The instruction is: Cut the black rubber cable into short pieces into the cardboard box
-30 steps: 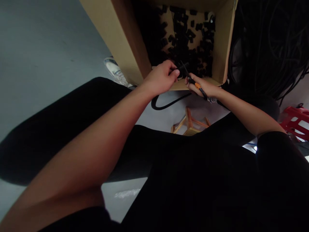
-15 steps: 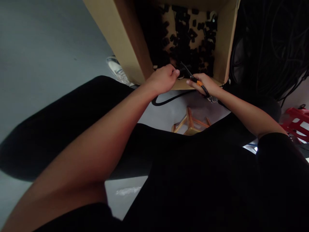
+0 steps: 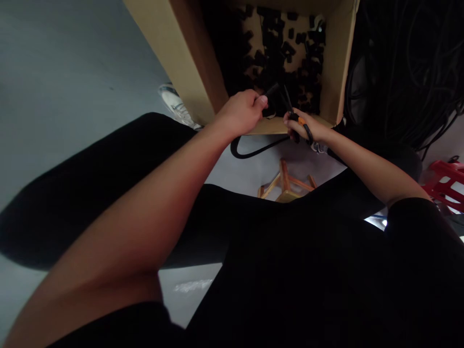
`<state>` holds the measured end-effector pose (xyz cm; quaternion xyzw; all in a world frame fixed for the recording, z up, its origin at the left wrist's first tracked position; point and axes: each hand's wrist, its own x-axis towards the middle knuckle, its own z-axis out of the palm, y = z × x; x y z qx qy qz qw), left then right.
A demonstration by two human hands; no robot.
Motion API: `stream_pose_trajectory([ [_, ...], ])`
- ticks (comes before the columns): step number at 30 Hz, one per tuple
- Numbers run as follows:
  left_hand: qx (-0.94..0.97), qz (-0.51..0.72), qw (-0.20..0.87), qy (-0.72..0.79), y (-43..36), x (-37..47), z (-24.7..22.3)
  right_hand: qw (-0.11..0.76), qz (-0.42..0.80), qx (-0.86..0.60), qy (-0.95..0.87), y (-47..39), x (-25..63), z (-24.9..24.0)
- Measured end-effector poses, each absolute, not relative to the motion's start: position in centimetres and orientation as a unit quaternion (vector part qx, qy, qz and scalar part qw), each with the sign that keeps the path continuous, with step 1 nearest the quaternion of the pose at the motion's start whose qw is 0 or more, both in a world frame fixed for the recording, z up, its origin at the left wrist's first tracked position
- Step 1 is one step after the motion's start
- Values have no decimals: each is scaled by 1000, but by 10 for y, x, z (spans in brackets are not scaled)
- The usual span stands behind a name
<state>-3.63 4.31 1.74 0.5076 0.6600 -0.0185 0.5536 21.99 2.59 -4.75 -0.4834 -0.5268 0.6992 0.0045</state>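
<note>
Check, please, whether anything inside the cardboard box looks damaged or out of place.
Nothing looks clearly damaged, though the cardboard box is dark inside. One pale, curved scrap near its far right corner looks odd, because the pieces around it are black.

At twelve o'clock, the left hand [image 3: 243, 112] pinched a black strip [image 3: 272, 90] above the near edge of a cardboard box [image 3: 335, 72] strewn with black pieces [image 3: 271, 29]. At two, the right hand [image 3: 307, 126] gripped orange-and-black scissors [image 3: 301, 121], blades toward eleven. Tangled black cables [image 3: 409, 72] spread farther out at two.
</note>
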Motion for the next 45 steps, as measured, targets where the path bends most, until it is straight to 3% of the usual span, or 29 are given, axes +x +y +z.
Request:
stream_pose_trajectory([
  [10, 562, 6, 556, 612, 29, -36, -17, -40, 655, -449, -606, 41, 218, -12],
  [24, 541, -16, 552, 634, 41, -31, -12, -45, 610, -488, -623, 33, 221, -25],
  [31, 470, 19, 627, 620, 39, -30, -15, -52, 639, -478, -601, 34, 227, -40],
  [37, 429, 50, 650, 625, 33, -23, -7, -41, 649, -425, -630, 28, 222, -30],
  [45, 428, 62, 654, 621, 32, -25, -16, -28, 630, -464, -621, 32, 216, -14],
])
